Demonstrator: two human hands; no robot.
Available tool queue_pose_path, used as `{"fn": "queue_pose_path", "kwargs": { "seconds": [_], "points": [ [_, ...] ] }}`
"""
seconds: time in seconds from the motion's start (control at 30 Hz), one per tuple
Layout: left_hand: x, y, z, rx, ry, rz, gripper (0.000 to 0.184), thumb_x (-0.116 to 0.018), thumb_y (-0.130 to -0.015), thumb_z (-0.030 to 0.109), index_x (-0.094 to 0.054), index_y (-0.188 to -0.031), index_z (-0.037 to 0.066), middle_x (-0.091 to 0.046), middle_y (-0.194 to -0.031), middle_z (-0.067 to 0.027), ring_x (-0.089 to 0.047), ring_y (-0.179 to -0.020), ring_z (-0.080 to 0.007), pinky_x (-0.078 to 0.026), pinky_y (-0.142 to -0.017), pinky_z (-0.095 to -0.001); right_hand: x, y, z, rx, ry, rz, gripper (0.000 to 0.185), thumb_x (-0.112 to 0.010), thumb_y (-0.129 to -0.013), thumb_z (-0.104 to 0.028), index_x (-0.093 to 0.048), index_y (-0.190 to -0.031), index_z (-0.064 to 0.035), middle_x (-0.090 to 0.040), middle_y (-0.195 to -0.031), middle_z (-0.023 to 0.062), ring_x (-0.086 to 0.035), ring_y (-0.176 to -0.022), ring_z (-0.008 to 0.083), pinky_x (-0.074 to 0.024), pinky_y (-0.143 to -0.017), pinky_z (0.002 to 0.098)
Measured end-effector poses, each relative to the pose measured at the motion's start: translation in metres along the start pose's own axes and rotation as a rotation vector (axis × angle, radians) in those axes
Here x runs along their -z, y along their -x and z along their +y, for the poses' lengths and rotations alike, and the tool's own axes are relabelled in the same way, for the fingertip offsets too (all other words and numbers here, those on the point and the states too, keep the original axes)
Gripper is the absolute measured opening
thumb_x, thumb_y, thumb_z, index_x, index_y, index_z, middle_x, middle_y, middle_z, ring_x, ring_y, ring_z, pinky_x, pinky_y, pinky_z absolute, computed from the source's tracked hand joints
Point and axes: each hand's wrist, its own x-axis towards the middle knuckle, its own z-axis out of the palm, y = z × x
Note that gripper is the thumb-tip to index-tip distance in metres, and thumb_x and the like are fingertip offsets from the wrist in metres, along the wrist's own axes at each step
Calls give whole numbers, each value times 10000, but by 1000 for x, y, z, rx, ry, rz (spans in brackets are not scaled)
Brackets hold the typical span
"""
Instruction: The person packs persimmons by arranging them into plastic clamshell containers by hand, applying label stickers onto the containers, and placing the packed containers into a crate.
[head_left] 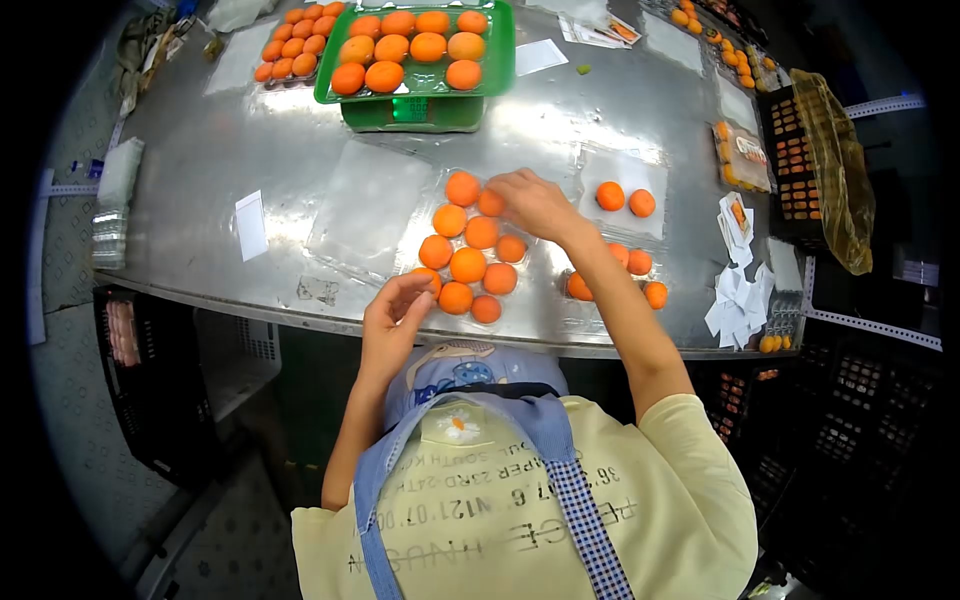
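Note:
A clear plastic tray (413, 232) on the metal table in front of me holds rows of oranges (467, 265). At its far edge my right hand (535, 205) has its fingers curled on an orange (491, 203); part of that hand's grip is hidden from above. My left hand (392, 318) is at the near left corner, fingers and thumb bent around the side of another orange (427, 275). To the right, two oranges (610, 196) sit on a white pad, and several more oranges (655, 295) lie partly behind my right forearm.
A green scale (415, 115) bears a tray of oranges at the back, with another filled tray (298, 42) beside it. White paper slips (740, 305) are heaped at the right. A white card (251, 225) lies at left. Dark crates (150, 380) stand below the table edge.

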Motion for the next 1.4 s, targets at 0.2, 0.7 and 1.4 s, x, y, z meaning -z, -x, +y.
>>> {"fn": "queue_pose_path", "kwargs": {
  "seconds": [0.2, 0.7, 1.4],
  "points": [
    [14, -23, -3, 33, 39, -32, 233, -590, -923, 74, -594, -1148, 19, -646, -1024, -51, -607, -949, -110, -503, -838, -260, -7, -14, 6, 95, 106, -83, 281, -617, -771, -72, -639, -1052, -85, -616, -1020, 41, -589, -935, 261, -523, -717, 371],
    [14, -55, -12, 61, -2, -81, 223, -595, -912, 82, -611, -1126, 24, -663, -1034, -45, -609, -935, -110, -488, -822, -255, 8, -22, 1, -9, 48, -228, 383, -724, -696, -126, -591, -1053, -82, -581, -990, 93, -597, -925, 306, -524, -741, 397],
    [-11, -63, 23, 415, 579, -345, 412, -547, -973, 317, -494, -1261, 26, -628, -1082, -97, -644, -966, -169, -509, -812, -292, 48, 15, -96, -329, -1006, -54, 542, -758, -747, -142, -563, -1241, -35, -546, -1146, 50, -547, -1019, 158, -455, -866, 308]
  ]
}}
